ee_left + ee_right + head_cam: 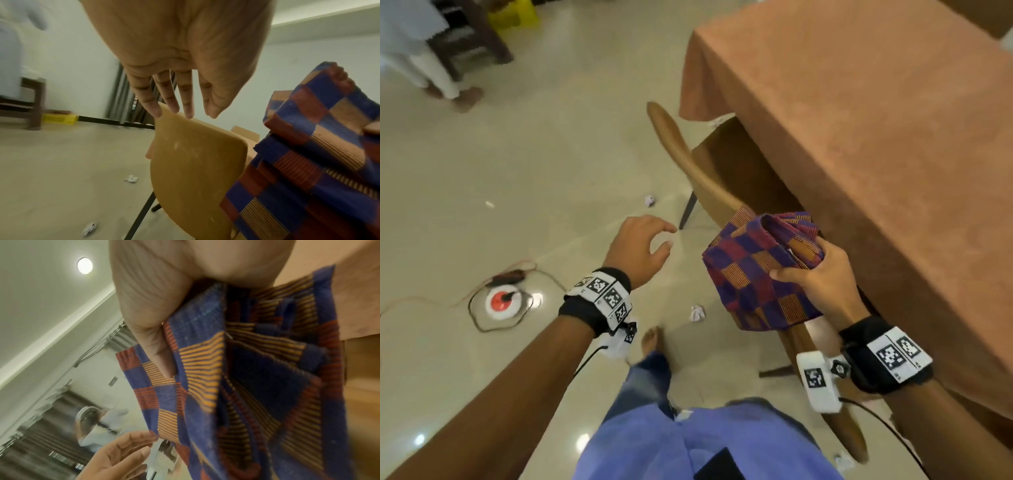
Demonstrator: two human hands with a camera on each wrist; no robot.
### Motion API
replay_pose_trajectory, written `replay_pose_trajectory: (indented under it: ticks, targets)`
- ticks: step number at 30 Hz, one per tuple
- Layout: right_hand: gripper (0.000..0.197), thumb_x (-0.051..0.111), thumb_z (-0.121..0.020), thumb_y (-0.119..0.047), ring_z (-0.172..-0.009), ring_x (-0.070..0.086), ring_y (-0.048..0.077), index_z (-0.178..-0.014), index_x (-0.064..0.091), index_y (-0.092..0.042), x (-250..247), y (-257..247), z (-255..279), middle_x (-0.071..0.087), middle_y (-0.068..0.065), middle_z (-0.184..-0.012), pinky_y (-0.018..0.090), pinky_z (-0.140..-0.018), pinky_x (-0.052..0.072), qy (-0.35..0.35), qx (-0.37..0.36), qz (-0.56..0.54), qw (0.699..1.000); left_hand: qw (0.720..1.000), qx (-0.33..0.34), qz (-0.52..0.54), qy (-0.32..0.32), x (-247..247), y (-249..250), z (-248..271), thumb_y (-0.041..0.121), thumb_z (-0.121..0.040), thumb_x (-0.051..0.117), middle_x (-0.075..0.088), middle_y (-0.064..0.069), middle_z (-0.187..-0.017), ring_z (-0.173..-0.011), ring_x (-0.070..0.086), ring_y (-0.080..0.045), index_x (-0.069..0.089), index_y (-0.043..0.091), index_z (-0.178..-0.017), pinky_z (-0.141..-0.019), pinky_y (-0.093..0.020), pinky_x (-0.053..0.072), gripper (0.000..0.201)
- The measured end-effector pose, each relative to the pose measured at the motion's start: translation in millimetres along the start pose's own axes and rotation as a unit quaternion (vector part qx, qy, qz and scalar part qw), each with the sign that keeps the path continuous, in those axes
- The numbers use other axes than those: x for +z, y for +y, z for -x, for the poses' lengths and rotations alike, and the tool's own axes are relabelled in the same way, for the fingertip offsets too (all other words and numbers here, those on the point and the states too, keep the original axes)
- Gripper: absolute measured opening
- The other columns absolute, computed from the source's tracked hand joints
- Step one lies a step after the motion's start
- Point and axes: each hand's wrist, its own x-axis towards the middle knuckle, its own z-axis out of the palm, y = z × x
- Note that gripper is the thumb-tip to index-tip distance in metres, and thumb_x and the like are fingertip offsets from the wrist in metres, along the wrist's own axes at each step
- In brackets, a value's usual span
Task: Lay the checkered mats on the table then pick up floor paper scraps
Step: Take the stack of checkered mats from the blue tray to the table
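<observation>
My right hand point(815, 274) grips a folded bundle of checkered mats point(756, 270) in blue, red and orange, held over the chair beside the table point(876, 120). The same mats point(257, 378) hang from that hand in the right wrist view, and the mats point(318, 162) fill the right of the left wrist view. My left hand point(643, 245) hovers empty to the left of the mats, fingers loosely spread; the left hand point(174, 91) holds nothing. Crumpled paper scraps point(697, 312) point(650, 200) lie on the floor, and scraps point(131, 178) show near the chair leg.
A wooden chair point(709, 178) is tucked against the table with its brown cloth. A red and white power reel point(502, 303) with orange cable lies on the floor at left. Another person's legs point(441, 82) stand far left by a dark chair.
</observation>
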Motion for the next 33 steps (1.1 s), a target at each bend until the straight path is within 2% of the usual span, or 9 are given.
replay_pose_trajectory:
  ticks: [4,7,11,17,21,24,27,31,33]
  targets:
    - [0.052,0.086,-0.066,-0.005,-0.091,0.072,0.017,-0.108,0.064,-0.025,3.6,-31.1,-29.5,0.075,-0.001,-0.101,0.051,-0.087,0.057,0.073,0.014,-0.030,0.997,0.989,0.078,-0.090,-0.085,-24.7,-7.2,-90.5,0.030,-0.083,0.060,0.062,0.003,-0.117,-0.115,0.050,-0.024,0.064,0.025,-0.111,-0.099,-0.046,0.041,0.029]
    - [0.050,0.086,-0.066,-0.005,-0.087,0.073,0.018,-0.108,0.067,-0.024,-10.9,-40.8,-48.5,0.076,-0.001,-0.098,0.050,-0.083,0.058,0.124,0.013,-0.046,0.991,0.971,0.125,-0.165,-0.122,-27.4,1.9,-137.2,0.033,-0.084,0.059,0.059,0.006,-0.117,-0.113,0.049,-0.022,0.063,0.027,-0.107,-0.088,-0.040,0.040,0.025]
    - [0.045,0.088,-0.063,-0.009,-0.082,0.073,0.015,-0.102,0.071,-0.023,-43.3,-39.2,-83.5,0.077,-0.004,-0.091,0.044,-0.073,0.058,0.178,0.022,-0.043,0.983,0.945,0.190,-0.194,-0.180,-21.4,18.0,-192.4,0.032,-0.085,0.058,0.056,0.005,-0.092,-0.090,0.055,-0.021,0.064,0.027,-0.094,-0.075,-0.034,0.039,0.013]
    - [0.043,0.087,-0.059,-0.012,-0.082,0.073,0.016,-0.096,0.071,-0.029,-109.9,-30.8,-140.8,0.077,-0.004,-0.091,0.047,-0.078,0.059,0.245,0.041,-0.056,0.967,0.882,0.216,-0.226,-0.353,-8.4,76.2,-255.3,0.037,-0.088,0.055,0.063,0.007,-0.095,-0.090,0.060,-0.016,0.062,0.028,-0.097,-0.078,-0.033,0.049,0.015]
    - [0.044,0.084,-0.058,-0.029,-0.084,0.070,0.012,-0.095,0.064,-0.043,-161.2,-31.9,-181.0,0.074,-0.011,-0.094,0.045,-0.081,0.058,0.291,0.054,0.001,0.955,0.867,0.264,-0.230,-0.354,16.7,130.4,-320.4,0.037,-0.087,0.057,0.064,0.006,-0.101,-0.095,0.060,-0.014,0.062,0.028,-0.105,-0.085,-0.036,0.051,0.021]
    - [0.049,0.083,-0.054,-0.035,-0.085,0.070,0.012,-0.101,0.069,-0.036,-203.5,-41.8,-217.9,0.074,-0.011,-0.095,0.041,-0.078,0.058,0.328,0.060,-0.009,0.943,0.870,0.281,-0.223,-0.340,48.2,169.4,-384.0,0.038,-0.084,0.062,0.064,0.004,-0.107,-0.100,0.060,-0.016,0.063,0.027,-0.108,-0.088,-0.037,0.051,0.027]
    - [0.044,0.086,-0.056,-0.021,-0.087,0.070,0.008,-0.096,0.071,-0.032,-246.9,-54.5,-269.2,0.074,-0.011,-0.096,0.035,-0.079,0.057,0.365,0.057,-0.075,0.926,0.855,0.302,-0.255,-0.336,86.2,203.8,-454.5,0.039,-0.081,0.065,0.061,-0.002,-0.114,-0.106,0.058,-0.025,0.061,0.027,-0.114,-0.090,-0.037,0.048,0.035]
    - [0.043,0.086,-0.053,-0.008,-0.084,0.074,0.022,-0.093,0.076,-0.021,-301.9,-61.1,-347.4,0.077,0.002,-0.093,0.047,-0.081,0.060,0.449,0.054,-0.224,0.863,0.843,0.311,-0.272,-0.344,132.4,243.6,-537.6,0.036,-0.078,0.070,0.055,-0.007,-0.125,-0.115,0.053,-0.027,0.057,0.023,-0.122,-0.095,-0.035,0.043,0.048]
    - [0.033,0.084,-0.053,-0.008,-0.078,0.075,0.022,-0.083,0.077,-0.018,-324.8,-56.6,-378.7,0.078,0.001,-0.085,0.044,-0.077,0.061,0.497,0.052,-0.268,0.824,0.840,0.321,-0.274,-0.341,153.5,260.4,-572.7,0.036,-0.074,0.073,0.053,-0.007,-0.128,-0.117,0.052,-0.029,0.055,0.023,-0.125,-0.098,-0.036,0.042,0.055]
